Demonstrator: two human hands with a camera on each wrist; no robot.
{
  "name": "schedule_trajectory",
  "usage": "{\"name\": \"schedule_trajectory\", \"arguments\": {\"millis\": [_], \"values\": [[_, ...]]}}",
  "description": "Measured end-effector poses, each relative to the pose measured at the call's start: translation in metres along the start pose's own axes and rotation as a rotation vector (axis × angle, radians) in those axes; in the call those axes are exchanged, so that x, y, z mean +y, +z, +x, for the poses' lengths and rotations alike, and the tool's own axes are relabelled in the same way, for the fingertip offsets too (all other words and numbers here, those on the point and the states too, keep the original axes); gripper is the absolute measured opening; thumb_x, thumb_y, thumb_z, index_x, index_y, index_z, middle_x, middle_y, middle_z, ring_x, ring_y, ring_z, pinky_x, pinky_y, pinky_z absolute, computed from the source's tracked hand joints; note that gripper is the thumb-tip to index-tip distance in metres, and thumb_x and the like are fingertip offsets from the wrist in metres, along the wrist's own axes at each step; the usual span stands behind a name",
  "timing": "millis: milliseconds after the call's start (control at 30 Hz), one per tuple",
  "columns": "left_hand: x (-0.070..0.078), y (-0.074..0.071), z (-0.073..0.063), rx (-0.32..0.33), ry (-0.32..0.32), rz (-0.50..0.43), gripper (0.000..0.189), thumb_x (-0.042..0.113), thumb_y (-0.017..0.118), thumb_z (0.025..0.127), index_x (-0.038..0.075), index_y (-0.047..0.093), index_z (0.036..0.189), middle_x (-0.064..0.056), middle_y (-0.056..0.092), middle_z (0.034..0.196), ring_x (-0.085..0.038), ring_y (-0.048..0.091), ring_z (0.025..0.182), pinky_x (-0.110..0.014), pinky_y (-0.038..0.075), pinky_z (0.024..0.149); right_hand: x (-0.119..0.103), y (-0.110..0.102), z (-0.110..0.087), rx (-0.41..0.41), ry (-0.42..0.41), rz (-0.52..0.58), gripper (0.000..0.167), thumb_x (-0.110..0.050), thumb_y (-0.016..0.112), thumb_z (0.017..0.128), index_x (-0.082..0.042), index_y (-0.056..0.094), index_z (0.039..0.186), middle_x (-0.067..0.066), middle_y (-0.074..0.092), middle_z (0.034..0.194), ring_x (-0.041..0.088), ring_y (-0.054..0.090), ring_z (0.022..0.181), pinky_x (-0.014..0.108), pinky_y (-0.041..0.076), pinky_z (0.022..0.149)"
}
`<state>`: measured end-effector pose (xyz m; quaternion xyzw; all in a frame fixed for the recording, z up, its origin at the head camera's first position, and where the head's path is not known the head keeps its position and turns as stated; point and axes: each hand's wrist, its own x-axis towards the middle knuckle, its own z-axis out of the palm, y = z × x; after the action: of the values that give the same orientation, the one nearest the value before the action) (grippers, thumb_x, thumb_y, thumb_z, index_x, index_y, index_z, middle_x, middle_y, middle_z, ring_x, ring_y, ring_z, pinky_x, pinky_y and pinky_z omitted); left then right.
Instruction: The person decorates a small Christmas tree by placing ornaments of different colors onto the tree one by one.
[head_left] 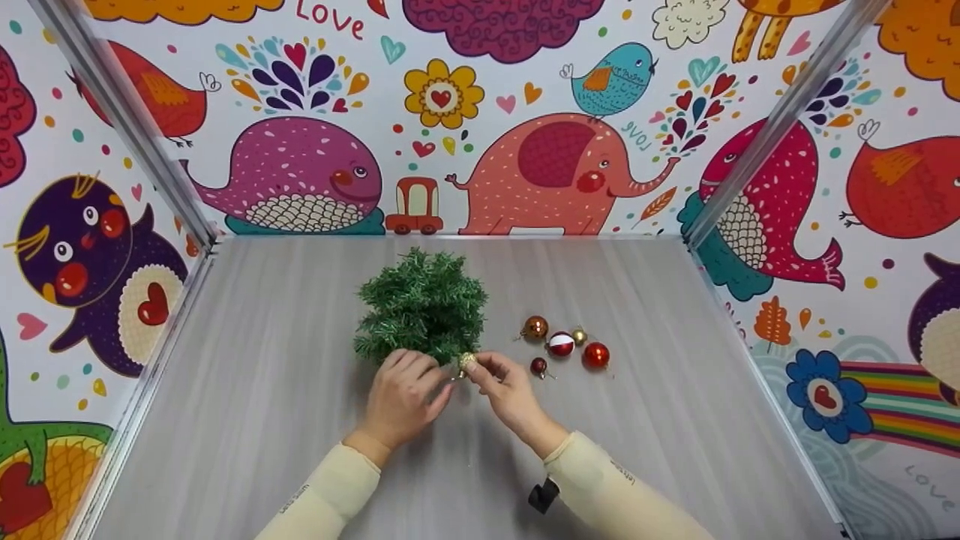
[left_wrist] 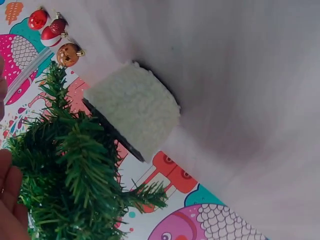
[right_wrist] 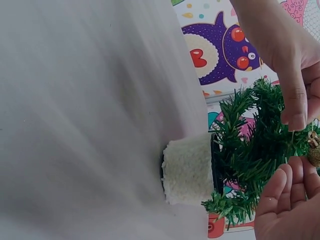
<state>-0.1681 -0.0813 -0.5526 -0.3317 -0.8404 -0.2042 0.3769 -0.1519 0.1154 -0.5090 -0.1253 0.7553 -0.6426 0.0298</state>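
Note:
A small green artificial Christmas tree (head_left: 424,307) stands on the table, its pot (right_wrist: 187,170) wrapped in rough white material. My right hand (head_left: 514,394) pinches a gold bauble (head_left: 466,363) at the tree's near right edge. Beside it, my left hand (head_left: 405,394) has curled fingers against the lower near branches. Its thumb and fingers pinch a thin thread (right_wrist: 293,136) next to the bauble's cap in the right wrist view. In the left wrist view the pot (left_wrist: 135,107) shows large, while little of either hand is visible.
Right of the tree lie several loose baubles: an orange-brown one (head_left: 535,328), a red and white one (head_left: 560,345), a small gold one (head_left: 579,335), a red one (head_left: 596,356) and a small dark red one (head_left: 538,367). Printed panels (head_left: 427,165) enclose the grey table (head_left: 270,315).

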Motion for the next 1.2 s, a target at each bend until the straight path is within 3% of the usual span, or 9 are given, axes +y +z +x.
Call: {"name": "schedule_trajectory", "arguments": {"millis": [100,300,433,533,633,867,1067,1200], "values": [[-0.001,0.000,0.001,0.027,-0.029,-0.029,0.008,0.019,0.078,0.080,0.012,0.074,0.082,0.000,0.065,0.082,-0.022,0.062,0.079,-0.041,0.049,0.079,0.001,-0.001,0.000,0.001,0.034,-0.003,0.020,-0.009,0.059,0.099,0.007,0.067,0.109,0.016,0.065,0.092,0.012,0.058,0.083,0.029,0.051,0.071],[-0.002,-0.004,0.008,0.102,-0.060,-0.069,0.005,0.015,0.078,0.078,0.014,0.073,0.079,0.002,0.065,0.080,-0.021,0.061,0.076,-0.041,0.048,0.075,0.006,-0.002,-0.001,-0.010,0.103,0.004,0.023,-0.012,0.057,0.101,0.006,0.066,0.111,0.004,0.067,0.092,0.022,0.062,0.087,0.046,0.054,0.076],[-0.002,-0.006,0.012,0.100,-0.074,-0.064,0.006,0.016,0.076,0.079,0.015,0.070,0.077,0.003,0.064,0.080,-0.021,0.061,0.076,-0.040,0.048,0.074,0.006,-0.001,-0.003,-0.010,0.098,-0.008,0.024,-0.011,0.057,0.100,0.007,0.065,0.114,0.012,0.067,0.097,0.027,0.061,0.090,0.040,0.054,0.075],[-0.001,-0.007,0.015,0.069,-0.090,-0.061,0.007,0.018,0.074,0.081,0.015,0.069,0.077,0.003,0.063,0.079,-0.021,0.061,0.077,-0.040,0.048,0.075,0.006,0.001,-0.005,0.001,0.036,-0.045,0.025,-0.007,0.059,0.098,0.009,0.063,0.116,0.021,0.066,0.104,0.028,0.060,0.093,0.032,0.050,0.075],[-0.001,-0.009,0.016,0.044,-0.104,-0.059,0.007,0.019,0.072,0.082,0.015,0.069,0.077,0.003,0.063,0.079,-0.021,0.060,0.077,-0.040,0.047,0.076,0.006,0.003,-0.006,0.015,-0.070,-0.096,0.021,-0.002,0.062,0.095,0.009,0.063,0.114,0.023,0.064,0.107,0.027,0.059,0.095,0.031,0.050,0.076],[-0.001,-0.014,0.019,0.013,-0.125,-0.069,0.008,0.016,0.076,0.079,0.016,0.068,0.075,0.004,0.063,0.079,-0.020,0.060,0.077,-0.040,0.047,0.074,0.037,0.006,0.005,0.031,-0.352,-0.249,0.017,-0.002,0.072,0.089,-0.006,0.071,0.106,0.009,0.064,0.105,0.029,0.060,0.095,0.045,0.052,0.072],[-0.001,-0.014,0.020,-0.001,-0.123,-0.073,0.010,0.016,0.077,0.079,0.015,0.069,0.075,0.003,0.064,0.079,-0.019,0.061,0.076,-0.039,0.048,0.073,0.048,0.006,0.012,0.020,-0.468,-0.336,0.015,-0.015,0.073,0.091,-0.015,0.072,0.106,-0.001,0.064,0.105,0.017,0.059,0.098,0.043,0.052,0.074],[-0.001,-0.014,0.021,0.004,-0.116,-0.081,0.010,0.016,0.077,0.079,0.015,0.069,0.075,0.003,0.064,0.079,-0.019,0.060,0.075,-0.039,0.048,0.073,0.044,0.008,0.015,0.039,-0.499,-0.339,0.013,-0.011,0.075,0.090,-0.016,0.072,0.102,-0.001,0.064,0.103,0.017,0.060,0.096,0.036,0.052,0.074]]}}
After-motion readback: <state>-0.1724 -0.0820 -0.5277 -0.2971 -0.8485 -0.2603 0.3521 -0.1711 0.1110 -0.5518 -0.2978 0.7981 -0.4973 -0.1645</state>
